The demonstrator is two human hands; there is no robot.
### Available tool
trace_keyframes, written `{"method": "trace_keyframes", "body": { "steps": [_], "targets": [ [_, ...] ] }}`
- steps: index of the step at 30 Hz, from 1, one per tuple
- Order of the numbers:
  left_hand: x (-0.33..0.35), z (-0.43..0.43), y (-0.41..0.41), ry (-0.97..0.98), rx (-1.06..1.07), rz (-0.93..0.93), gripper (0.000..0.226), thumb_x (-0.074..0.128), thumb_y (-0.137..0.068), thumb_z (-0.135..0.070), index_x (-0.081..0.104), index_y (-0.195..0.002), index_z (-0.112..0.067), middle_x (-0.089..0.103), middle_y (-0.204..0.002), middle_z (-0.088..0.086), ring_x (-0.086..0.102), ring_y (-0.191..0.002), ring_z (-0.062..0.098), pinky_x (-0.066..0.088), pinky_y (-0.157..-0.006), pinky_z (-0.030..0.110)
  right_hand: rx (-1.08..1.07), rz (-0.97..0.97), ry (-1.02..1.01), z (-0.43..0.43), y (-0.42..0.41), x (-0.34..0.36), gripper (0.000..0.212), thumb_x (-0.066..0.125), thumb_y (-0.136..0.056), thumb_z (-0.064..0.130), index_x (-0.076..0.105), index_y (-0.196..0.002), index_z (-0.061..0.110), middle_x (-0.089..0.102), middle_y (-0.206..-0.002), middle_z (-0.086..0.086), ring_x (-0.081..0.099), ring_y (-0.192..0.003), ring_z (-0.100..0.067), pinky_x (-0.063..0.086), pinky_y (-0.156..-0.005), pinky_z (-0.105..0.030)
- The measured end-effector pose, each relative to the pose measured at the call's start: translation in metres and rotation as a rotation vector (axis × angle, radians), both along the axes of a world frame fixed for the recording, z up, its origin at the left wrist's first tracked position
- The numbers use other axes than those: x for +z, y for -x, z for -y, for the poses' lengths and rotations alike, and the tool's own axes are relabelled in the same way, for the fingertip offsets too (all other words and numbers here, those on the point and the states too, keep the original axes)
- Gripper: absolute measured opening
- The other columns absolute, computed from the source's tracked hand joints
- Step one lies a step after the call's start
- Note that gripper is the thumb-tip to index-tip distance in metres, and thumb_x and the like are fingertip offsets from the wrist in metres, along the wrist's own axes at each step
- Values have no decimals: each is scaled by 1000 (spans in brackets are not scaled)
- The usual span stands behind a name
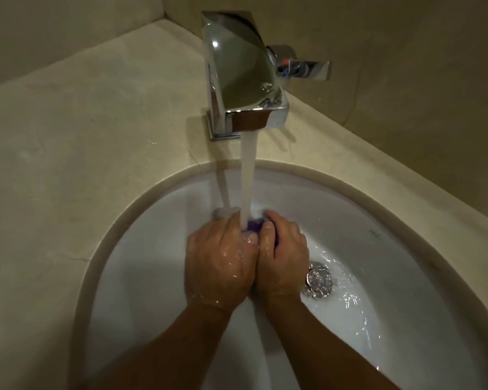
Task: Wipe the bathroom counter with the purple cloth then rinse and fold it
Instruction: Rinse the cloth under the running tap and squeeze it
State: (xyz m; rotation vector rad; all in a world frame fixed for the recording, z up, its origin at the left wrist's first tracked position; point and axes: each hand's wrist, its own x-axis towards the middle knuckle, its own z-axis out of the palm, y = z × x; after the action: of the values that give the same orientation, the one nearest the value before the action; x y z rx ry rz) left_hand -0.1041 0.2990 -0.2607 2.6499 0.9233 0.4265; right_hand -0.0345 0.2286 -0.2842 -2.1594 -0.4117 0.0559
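By my reading, the rinse is going on. Both hands are bunching the cloth (253, 224) directly below the tap (243, 77), right where the water (248, 178) is landing. A tight wad is probably letting water run over the outside only. Doing this well is likely calling for loosening and squeezing in turns, and for turning fresh faces of the cloth into the stream. Holding it low under the tap is helping to limit splashes onto the counter (82, 122) left of the tap. A firm wring should be coming before any folding.

The left hand (220, 257) and right hand (285, 254) are pressing side by side, with their fingers curling in and clamping the cloth between them. The cloth is showing only as a small purple patch between the thumbs, soaked and crumpled, with water foaming over it. How much is tucked inside the fists I cannot tell. Below and right of the tap, water is swirling round the drain (319, 281) in the sink (152, 249).
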Motion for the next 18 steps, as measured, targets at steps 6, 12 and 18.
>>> {"method": "trace_keyframes", "body": {
  "steps": [6,12,18],
  "targets": [
    [0,5,-10,-69,127,-92,31,39,-95,-30,64,-82,-17,60,-76,4,56,-72,28,38,-67,37,43,44,71,-3,-14,-10,39,38,-89,44,64,-75,19,66,-79,0,58,-77,-25,43,-71,-36],
    [1,7,-19,-37,207,-47,39,36,-95,-37,62,-78,-13,61,-72,7,57,-68,29,42,-67,38,12,-21,198,-9,-22,2,60,24,-85,60,71,-80,23,67,-72,3,56,-68,-18,43,-62,-30],
    [-1,4,-27,46,172,9,35,41,-97,-39,62,-84,-14,61,-74,5,59,-74,27,45,-75,39,14,-73,286,-10,-29,4,58,31,-93,60,71,-81,21,61,-69,4,58,-68,-20,41,-61,-30]
  ]
}}
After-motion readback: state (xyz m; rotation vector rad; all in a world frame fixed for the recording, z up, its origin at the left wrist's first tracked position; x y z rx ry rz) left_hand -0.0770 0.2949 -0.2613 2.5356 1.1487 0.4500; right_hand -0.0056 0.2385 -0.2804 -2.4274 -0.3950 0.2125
